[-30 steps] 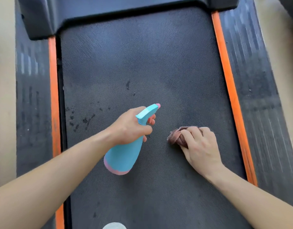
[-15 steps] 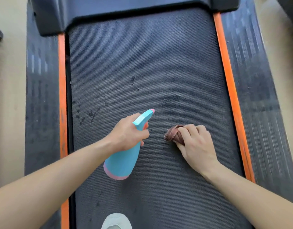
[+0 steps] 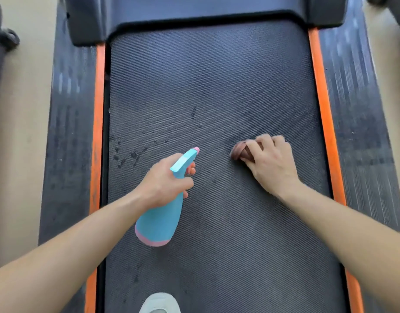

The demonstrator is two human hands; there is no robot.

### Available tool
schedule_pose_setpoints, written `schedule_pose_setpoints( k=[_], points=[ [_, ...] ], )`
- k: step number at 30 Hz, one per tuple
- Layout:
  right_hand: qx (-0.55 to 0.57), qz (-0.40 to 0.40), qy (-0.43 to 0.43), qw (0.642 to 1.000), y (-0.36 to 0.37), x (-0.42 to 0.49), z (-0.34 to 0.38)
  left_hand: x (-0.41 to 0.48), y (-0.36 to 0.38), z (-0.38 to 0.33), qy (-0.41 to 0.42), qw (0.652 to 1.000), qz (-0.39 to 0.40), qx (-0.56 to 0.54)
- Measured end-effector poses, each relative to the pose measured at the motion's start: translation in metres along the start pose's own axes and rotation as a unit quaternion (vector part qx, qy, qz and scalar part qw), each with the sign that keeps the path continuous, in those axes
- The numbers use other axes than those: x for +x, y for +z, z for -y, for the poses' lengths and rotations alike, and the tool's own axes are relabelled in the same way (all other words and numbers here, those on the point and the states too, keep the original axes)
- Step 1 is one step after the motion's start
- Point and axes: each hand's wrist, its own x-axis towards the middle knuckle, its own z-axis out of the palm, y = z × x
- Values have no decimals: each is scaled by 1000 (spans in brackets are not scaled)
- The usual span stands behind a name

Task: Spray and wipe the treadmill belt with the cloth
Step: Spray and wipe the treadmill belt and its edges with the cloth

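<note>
Head view, steeply down, close over belt (image 3: 217, 75)

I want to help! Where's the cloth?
Head view, right of centre: the cloth is on the treadmill belt under the right hand, right of the spray bottle.

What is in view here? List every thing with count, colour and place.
belt: 1, dark grey, centre, running top to bottom
wet spots: several, dark, left part of the belt
orange strips: 2, orange, one along each side of the belt
side rails: 2, dark grey and ribbed, outside the strips
motor cover: 1, dark, top edge
spray bottle: 1, light blue with pink base and tip, over the belt
cloth: 1, reddish brown, bunched on the belt
shoe: 1, pale, bottom edge
floor: beige, both sides
left hand: 1, grips the spray bottle
right hand: 1, holds the cloth against the belt
</note>
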Motion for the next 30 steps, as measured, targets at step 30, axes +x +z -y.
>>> schedule_pose_setpoints(
  k=[30],
  points=[
    [2, 1, -97, 995, 7, 9, 31, 38, -17, -25, 27, 997, -59, -46]
  ],
)
